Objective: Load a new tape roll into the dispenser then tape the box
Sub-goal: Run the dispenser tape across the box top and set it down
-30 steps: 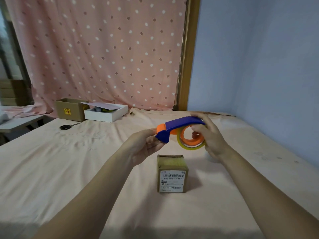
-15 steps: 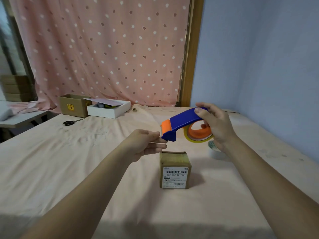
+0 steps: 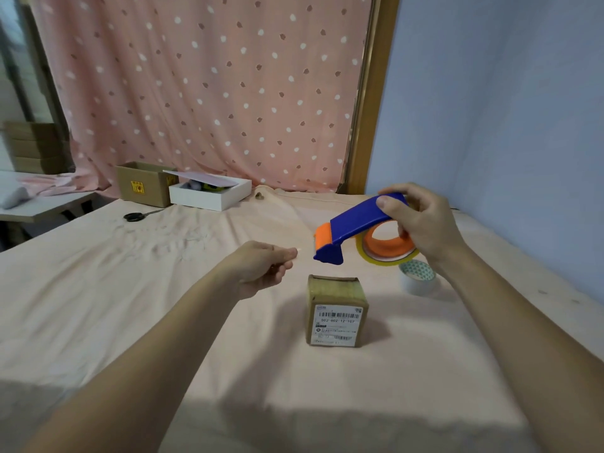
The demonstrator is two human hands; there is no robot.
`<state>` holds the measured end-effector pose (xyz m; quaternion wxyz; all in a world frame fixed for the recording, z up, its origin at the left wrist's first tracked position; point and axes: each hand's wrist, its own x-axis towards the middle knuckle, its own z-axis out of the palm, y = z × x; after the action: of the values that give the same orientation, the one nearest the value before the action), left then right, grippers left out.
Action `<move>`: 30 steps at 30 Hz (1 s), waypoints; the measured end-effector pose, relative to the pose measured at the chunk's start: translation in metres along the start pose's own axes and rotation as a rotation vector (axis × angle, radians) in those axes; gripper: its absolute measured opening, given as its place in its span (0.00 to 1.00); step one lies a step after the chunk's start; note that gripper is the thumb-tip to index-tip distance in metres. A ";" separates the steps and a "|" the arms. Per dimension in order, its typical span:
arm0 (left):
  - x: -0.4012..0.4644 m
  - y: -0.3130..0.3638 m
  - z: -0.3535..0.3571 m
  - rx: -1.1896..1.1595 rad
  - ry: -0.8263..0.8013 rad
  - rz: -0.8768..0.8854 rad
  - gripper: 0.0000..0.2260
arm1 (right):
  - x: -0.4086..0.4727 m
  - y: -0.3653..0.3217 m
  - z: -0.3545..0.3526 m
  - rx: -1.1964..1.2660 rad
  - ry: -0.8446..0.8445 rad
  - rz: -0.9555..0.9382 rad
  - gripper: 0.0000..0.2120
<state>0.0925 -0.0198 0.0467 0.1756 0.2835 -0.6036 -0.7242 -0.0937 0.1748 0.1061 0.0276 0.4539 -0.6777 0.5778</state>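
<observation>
Pink cloth bears one barcoded box, one loose roll — right hand grips one dispenser, left hand unclear

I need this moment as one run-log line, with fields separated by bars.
right hand: holds dispenser in air | left hand: fingers pinched, content unclear | roll: in dispenser | box: on table, untouched

A pink cloth covers the bench. At its far edge an open cardboard box with a yellow sticker touches a white box whose lid lies askew. Black-handled scissors lie just in front of them. Behind hangs a pink spotted curtain, beside a wooden frame and a blue wall. Flat cartons are stacked at far left.
</observation>
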 end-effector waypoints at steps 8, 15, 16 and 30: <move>-0.002 -0.027 -0.002 -0.011 -0.047 -0.065 0.05 | 0.004 -0.003 -0.018 -0.089 -0.157 0.015 0.15; 0.000 -0.051 0.010 -0.096 -0.033 -0.080 0.05 | 0.006 0.004 -0.020 -0.132 -0.203 0.047 0.09; 0.001 -0.053 0.011 -0.110 -0.030 -0.081 0.05 | 0.006 0.005 -0.020 -0.142 -0.202 0.054 0.09; 0.008 -0.069 0.016 -0.262 -0.041 -0.157 0.06 | 0.008 0.007 -0.014 -0.190 -0.224 0.075 0.06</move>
<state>0.0825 0.0020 -0.0202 0.1414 0.2897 -0.4835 -0.8138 -0.1098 0.1813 0.1101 -0.0268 0.4852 -0.7446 0.4576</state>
